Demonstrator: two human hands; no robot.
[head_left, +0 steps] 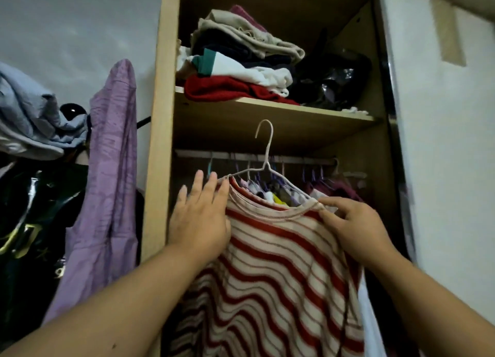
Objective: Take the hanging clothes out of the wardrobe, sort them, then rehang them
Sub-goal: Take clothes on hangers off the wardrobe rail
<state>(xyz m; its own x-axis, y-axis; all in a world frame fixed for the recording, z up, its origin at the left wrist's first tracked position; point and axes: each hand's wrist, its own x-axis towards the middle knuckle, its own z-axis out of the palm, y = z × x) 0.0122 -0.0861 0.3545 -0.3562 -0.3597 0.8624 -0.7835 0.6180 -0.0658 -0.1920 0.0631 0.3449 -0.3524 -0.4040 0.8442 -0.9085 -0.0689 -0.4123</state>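
Note:
A red-and-white striped shirt point(273, 271) hangs on a white wire hanger point(266, 153) held up in front of the open wardrobe point(158, 148). The hanger's hook is free, off the rail point(241, 156). My left hand point(199, 220) lies with straight fingers against the shirt's left shoulder, at the hanger's end. My right hand point(353, 225) pinches the right side of the collar and shoulder. Behind the shirt, several garments point(329, 188) hang on purple hangers from the rail.
Folded clothes point(238, 59) are stacked on the shelf point(281, 110) above the rail, beside a dark plastic bag point(332, 81). Left of the wardrobe hang a purple garment point(107, 190), a pale blue cloth point(32, 115) and dark clothes point(26, 236). A white wall point(450, 169) stands at right.

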